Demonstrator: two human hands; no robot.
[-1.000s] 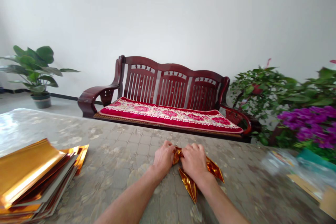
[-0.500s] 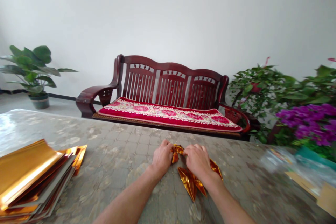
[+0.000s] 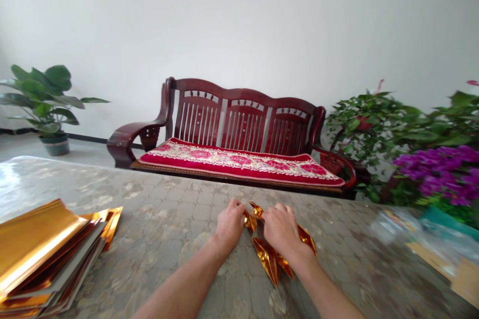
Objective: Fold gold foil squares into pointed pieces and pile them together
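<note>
My left hand is closed, its fingertips pinching one side of a small folded piece of gold foil paper. From the other side, my right hand grips the same piece, its fingers curled down. One pointed end of the foil sticks up between the two hands. Partly under my right wrist lie pointed folded gold foil pieces on the table, and another shows just right of that hand. My right hand and forearm hide part of them.
On the patterned tablecloth at left sits a stack of gold foil sheets. Clear plastic packaging and brown card lie at right. Beyond the table stand a wooden bench, potted plants and purple flowers.
The held foil piece has changed shape: its arched top now shows as a pointed end tilted up between my hands. Both hands have barely shifted.
</note>
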